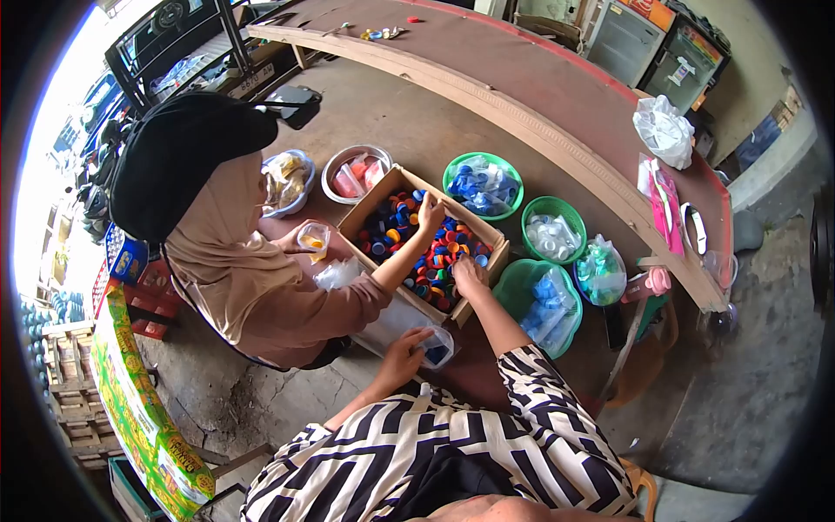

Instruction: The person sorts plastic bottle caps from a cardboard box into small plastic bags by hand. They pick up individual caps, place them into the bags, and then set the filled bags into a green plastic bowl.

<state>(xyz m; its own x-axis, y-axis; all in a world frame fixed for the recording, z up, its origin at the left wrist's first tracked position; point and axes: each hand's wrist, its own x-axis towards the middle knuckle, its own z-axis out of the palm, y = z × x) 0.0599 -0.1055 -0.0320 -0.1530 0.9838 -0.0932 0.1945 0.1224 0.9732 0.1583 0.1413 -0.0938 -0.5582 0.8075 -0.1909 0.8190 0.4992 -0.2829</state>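
A wooden box (498, 257) full of bottle caps (409, 228) in blue, red, orange and other colours stands at the centre. My right hand (470, 277) reaches over its near right edge into the caps; its fingertips are bent down among them, and what they hold, if anything, is hidden. Below the box, my left hand (405, 357) grips the rim of a clear plastic container (442, 347) with a few dark blue caps at its bottom. The co-worker's hand (430, 214) is over the far part of the box, and their other hand holds a clear cup (313, 239) with yellow caps.
Right of the box are green basins (557, 230) (517, 283) and a bowl (600, 270) of bagged caps. A green basket (484, 185), metal bowl (357, 174) and blue-white bowl (289, 183) stand behind. A wooden rail (522, 113) crosses beyond. The co-worker (252, 252) is at left.
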